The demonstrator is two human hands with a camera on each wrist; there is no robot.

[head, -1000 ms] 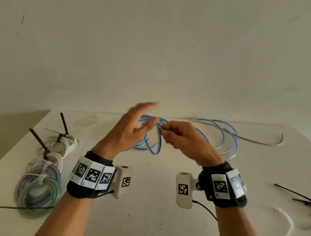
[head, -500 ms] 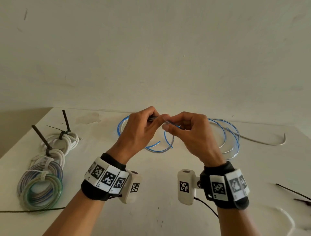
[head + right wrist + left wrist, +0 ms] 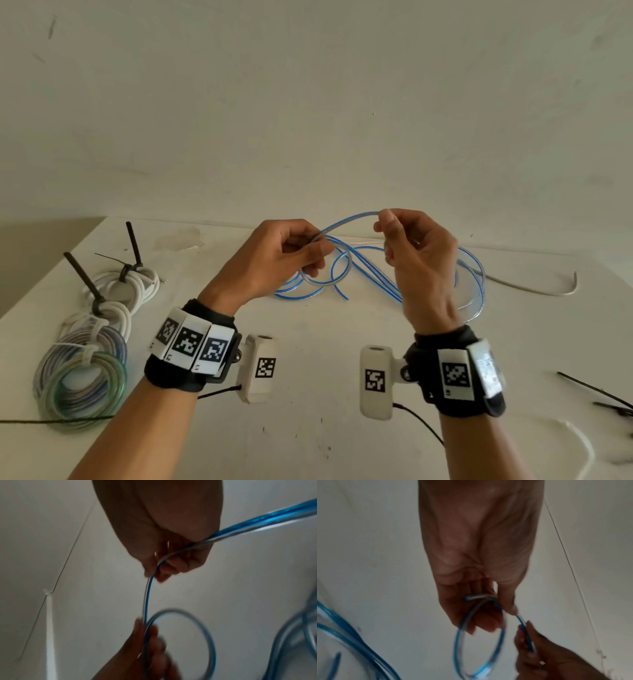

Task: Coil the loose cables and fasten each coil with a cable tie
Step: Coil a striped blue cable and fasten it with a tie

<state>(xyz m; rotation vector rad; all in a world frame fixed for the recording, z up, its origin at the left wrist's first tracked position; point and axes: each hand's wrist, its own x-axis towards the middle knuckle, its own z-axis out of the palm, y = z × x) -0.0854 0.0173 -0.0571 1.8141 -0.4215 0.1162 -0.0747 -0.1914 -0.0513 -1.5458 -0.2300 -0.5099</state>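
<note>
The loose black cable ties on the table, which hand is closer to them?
Right. The black cable ties lie at the table's right edge, on the right hand's side; the left hand is farther away. Both hands pinch the blue cable.

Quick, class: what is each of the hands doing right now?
Left hand: pinching the blue cable at a small loop.
Right hand: pinching the same cable.

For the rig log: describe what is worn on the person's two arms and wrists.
Both forearms are bare, with no sleeves. Each wrist carries a black band faced with white plates bearing black square-pattern markers. A white block-shaped camera housing with its own marker juts from each band's inner side, and a thin black cable trails from each.
</note>
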